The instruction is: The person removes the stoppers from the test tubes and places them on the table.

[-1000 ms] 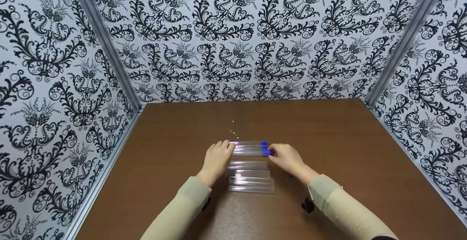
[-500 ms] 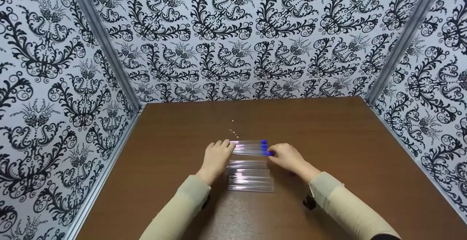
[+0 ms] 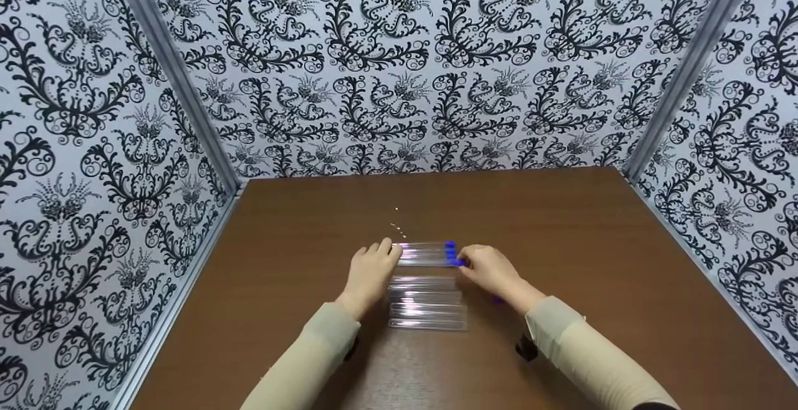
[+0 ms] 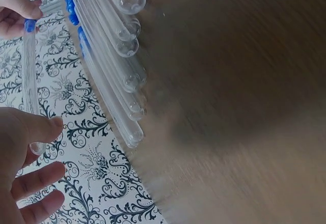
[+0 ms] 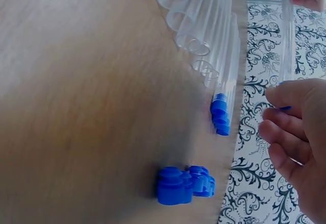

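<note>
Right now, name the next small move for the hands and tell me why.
Probably press the blue cap firmly home: the right hand pinches it at one end of the held tube, the left hand grips near the rounded end, and I cannot tell whether the cap is fully seated.

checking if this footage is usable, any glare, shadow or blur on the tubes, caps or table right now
Head view: bright glare streaks on the uncapped tubes, pale sheen on the near tabletop; left wrist view: a broad dark shadow across the tabletop; right wrist view: whitish glare at upper left, a shadow beside the loose blue caps, wood grain looking smeared.
</note>
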